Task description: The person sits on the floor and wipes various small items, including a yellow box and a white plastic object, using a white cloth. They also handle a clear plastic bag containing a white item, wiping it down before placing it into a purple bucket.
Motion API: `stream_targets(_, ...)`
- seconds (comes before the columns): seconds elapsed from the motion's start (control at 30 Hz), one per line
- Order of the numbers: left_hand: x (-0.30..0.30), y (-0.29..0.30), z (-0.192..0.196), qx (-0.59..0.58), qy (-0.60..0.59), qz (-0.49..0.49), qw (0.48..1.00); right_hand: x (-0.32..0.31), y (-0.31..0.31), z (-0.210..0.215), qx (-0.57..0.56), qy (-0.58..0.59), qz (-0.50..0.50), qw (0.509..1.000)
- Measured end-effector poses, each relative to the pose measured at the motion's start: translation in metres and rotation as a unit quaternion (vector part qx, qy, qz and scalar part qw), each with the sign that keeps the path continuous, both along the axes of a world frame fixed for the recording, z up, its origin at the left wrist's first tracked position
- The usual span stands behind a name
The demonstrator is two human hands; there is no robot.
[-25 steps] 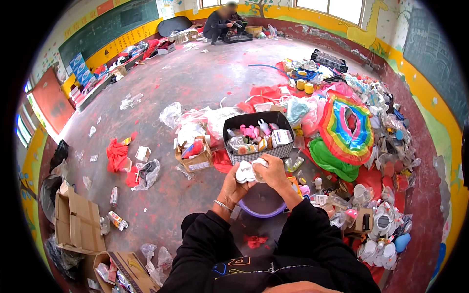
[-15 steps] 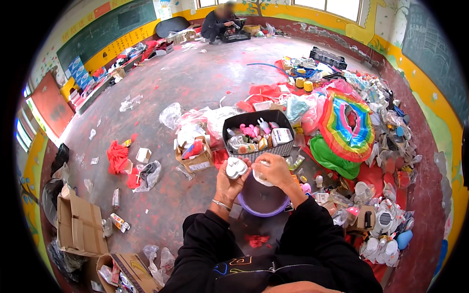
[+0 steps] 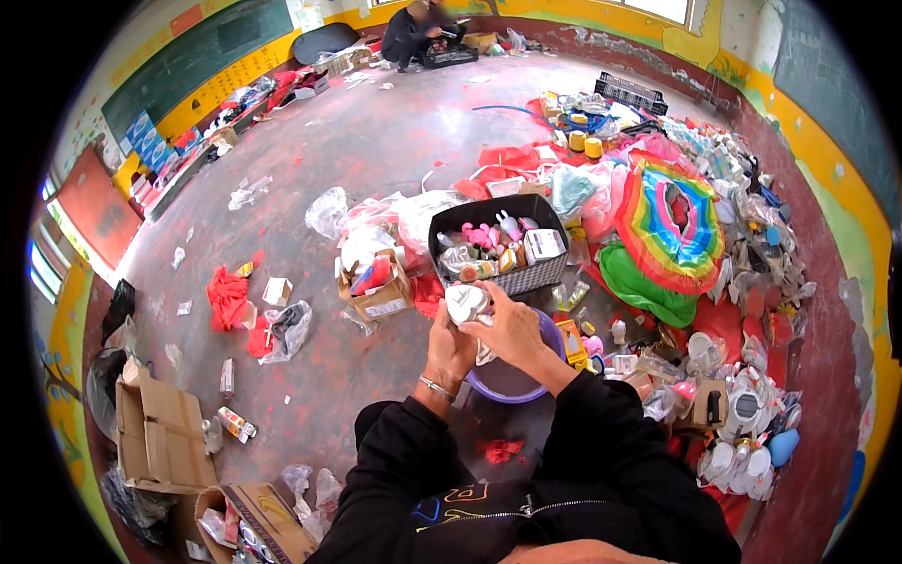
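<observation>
Over the left rim of a purple basin (image 3: 556, 340) of murky water, my hands meet around a white, rounded, lobed object (image 3: 466, 303); its kind is unclear. My left hand (image 3: 451, 346) is closed around it from below and the left, a bracelet on that wrist. From the right, my right hand (image 3: 515, 331) presses on the object with curled fingers. A pale, wet-looking cloth (image 3: 486, 354) shows beneath my hands, its upper part hidden by them. Just beyond stands a dark woven basket (image 3: 526, 279) holding pink and white toys, bottles and small boxes.
Left of the basket sits an open cardboard carton (image 3: 383, 303). A rainbow-coloured ring (image 3: 648, 258) and a heap of plastic goods (image 3: 742, 414) spread along the right. Cardboard boxes (image 3: 164, 432) stand at lower left. Far back, a person (image 3: 406, 39) crouches by a black crate.
My right hand has moved left from above the basin onto the white object. The object, held flat in my left palm before, is now tilted between both hands.
</observation>
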State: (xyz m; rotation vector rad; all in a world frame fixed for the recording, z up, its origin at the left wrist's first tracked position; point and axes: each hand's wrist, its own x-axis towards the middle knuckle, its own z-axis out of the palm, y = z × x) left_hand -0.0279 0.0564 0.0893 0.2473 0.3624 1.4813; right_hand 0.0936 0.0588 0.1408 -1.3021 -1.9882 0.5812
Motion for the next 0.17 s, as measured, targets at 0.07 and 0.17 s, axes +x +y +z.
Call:
stream_targets(0.07,0.000,-0.003,0.006,0.038,-0.001,-0.025,0.999,0.001,0.004,0.001,-0.014,0.038,-0.004,0.999)
stream_targets(0.17,-0.003,-0.003,0.010,0.055,0.004,-0.047,0.997,0.003,0.006,0.000,-0.031,0.049,0.021,0.998)
